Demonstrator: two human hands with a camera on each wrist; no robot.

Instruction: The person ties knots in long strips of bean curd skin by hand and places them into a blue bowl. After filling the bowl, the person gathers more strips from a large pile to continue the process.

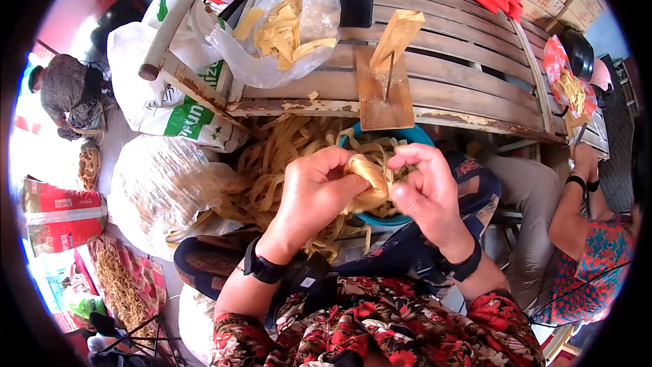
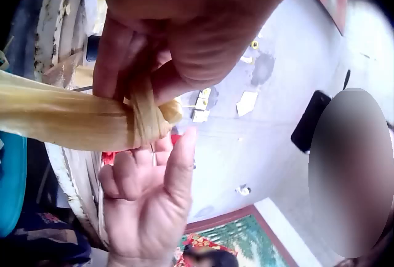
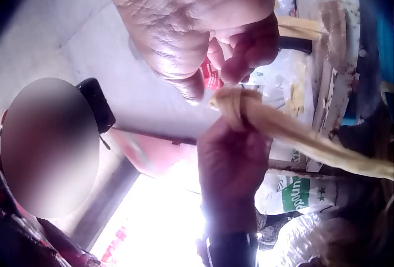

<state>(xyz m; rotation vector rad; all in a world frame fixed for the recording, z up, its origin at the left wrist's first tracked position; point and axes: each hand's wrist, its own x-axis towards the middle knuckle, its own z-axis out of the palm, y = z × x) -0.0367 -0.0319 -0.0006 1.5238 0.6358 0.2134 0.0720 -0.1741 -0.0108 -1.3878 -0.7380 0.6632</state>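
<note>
My left hand (image 1: 309, 197) pinches a glossy yellow strip (image 1: 369, 187) between thumb and fingers. The strip is flat and pliable, with one turn wrapped across it near a blunt end, as the left wrist view shows. Its long tail (image 2: 61, 113) runs off to the side there. Close beside the wrapped end is my right hand (image 1: 432, 197), fingers loosely bent and thumb apart from them. In the right wrist view a gap shows between this hand's fingertips and the wrapped end (image 3: 237, 104). A teal basin (image 1: 420, 136) holding more strips stands beneath both hands.
Loose strips (image 1: 265, 170) heap left of the basin. A wooden block stand (image 1: 386, 105) with a thin upright rod sits at the slatted bench's (image 1: 462, 85) edge. A plastic bag (image 1: 234, 61) of flat pieces lies on the bench. Another person (image 1: 587, 258) works at right.
</note>
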